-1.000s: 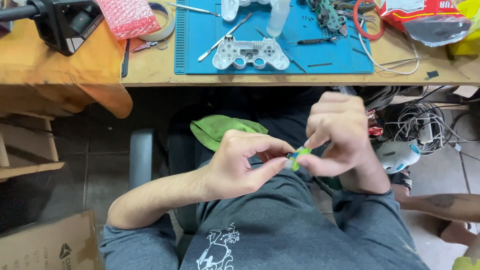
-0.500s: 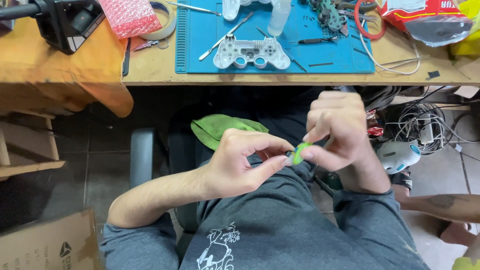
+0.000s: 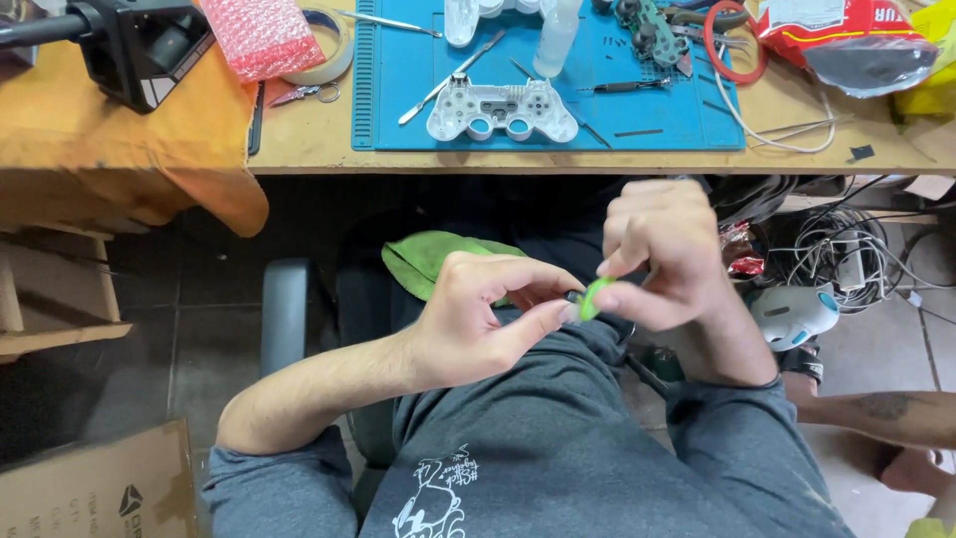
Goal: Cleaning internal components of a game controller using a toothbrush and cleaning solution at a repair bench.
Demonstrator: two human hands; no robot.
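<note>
Over my lap, my left hand [image 3: 478, 314] and my right hand [image 3: 662, 249] meet on a small green part [image 3: 596, 297]. Fingertips of both hands pinch it, and most of it is hidden by my fingers. A green cloth [image 3: 430, 261] lies on my lap just behind my left hand. On the blue work mat [image 3: 398, 90] at the table's edge rests an open translucent white game controller shell [image 3: 501, 110], well beyond both hands.
The wooden table [image 3: 299, 149] carries a tape roll [image 3: 334, 55], pink bubble wrap [image 3: 261, 32], small scissors [image 3: 304, 94], hand tools, a circuit board [image 3: 652, 25], a red snack bag [image 3: 832, 35] and a black device [image 3: 139, 50]. Tangled cables [image 3: 836, 259] and a white-and-blue device [image 3: 797, 314] lie right. A cardboard box [image 3: 95, 488] stands lower left.
Both hands stay together over my lap; my fingers shift slightly on the green part, which looks turned a little between them.
</note>
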